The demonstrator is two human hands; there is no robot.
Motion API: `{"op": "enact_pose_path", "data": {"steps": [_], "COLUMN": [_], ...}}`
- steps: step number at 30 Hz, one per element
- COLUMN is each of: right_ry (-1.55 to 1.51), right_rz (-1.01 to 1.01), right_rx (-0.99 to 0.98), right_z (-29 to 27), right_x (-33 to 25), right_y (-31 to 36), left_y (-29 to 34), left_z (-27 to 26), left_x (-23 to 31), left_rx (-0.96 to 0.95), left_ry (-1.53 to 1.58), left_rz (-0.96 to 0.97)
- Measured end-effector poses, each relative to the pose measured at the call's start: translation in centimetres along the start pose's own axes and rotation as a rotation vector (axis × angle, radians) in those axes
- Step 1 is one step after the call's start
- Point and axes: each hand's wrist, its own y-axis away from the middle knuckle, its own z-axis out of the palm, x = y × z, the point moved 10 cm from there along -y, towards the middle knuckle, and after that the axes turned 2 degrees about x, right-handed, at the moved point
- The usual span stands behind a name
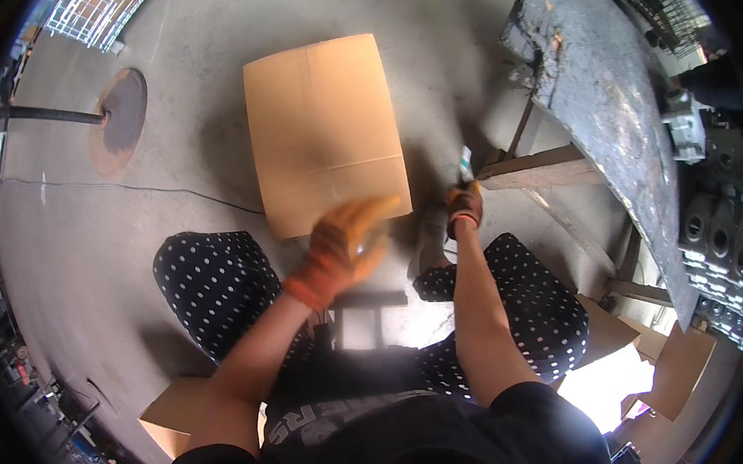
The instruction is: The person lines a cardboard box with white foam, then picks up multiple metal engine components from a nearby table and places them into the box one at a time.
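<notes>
A brown cardboard box point(322, 116) rests on the floor in front of me, its flat closed face upward. My left hand point(343, 246), in an orange work glove, is over the box's near edge; it is blurred by motion, with the fingers stretched out and apart. To the right of the box, my right hand point(464, 204) wears a darker orange-and-brown glove. Its fingers are closed around a slim white-and-teal object point(467, 160) that sticks up past them; its kind is too small to make out.
A worn metal-topped table point(587, 74) with wooden legs stands close on the right, metal parts point(720, 228) beyond it. A round rusty base point(122, 115) with a pole and a thin cable point(160, 190) lie left. Open cartons point(682, 370) flank me; wire baskets stand far off.
</notes>
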Motion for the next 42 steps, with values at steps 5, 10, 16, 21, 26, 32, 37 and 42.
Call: {"op": "enact_pose_path", "data": {"steps": [5, 10, 16, 21, 26, 32, 37, 42], "right_ry": [1.073, -0.13, -0.766, -0.687, -0.447, -0.582, -0.488, -0.144], "right_rz": [-1.499, -0.959, -0.397, -0.615, -0.621, -0.688, -0.463, -0.296], "right_rx": [0.476, -0.425, -0.784, -0.783, -0.904, -0.882, -1.079, -0.983], "right_z": [-3.0, -11.5, -9.8, -7.4, -6.8, -8.2, 4.3, 11.0], "right_x": [-28.9, -39.9, -41.0, -44.3, -49.1, -51.8, -46.5, -44.8], "right_y": [20.1, 24.7, 28.0, 28.8, 29.6, 19.3, 17.5, 19.6], "left_y": [-1.1, -1.1, 0.9, 1.5, 2.6, 4.7, 7.3, 6.3], "left_z": [-7.7, -9.8, -14.6, -15.2, -14.5, -15.4, -21.6, -22.3], "left_x": [-0.5, -0.8, 1.6, 1.4, -2.1, -14.5, -20.0, -19.6], "left_rx": [0.27, 0.093, 0.277, 0.231, 0.09, 0.144, 0.705, 0.751], "left_ry": [-0.479, -0.553, -0.606, -0.44, 0.236, 0.974, 0.939, 0.825], "left_rz": [-0.063, -0.064, -0.123, -0.084, -0.069, -0.428, -0.752, -0.784]}}
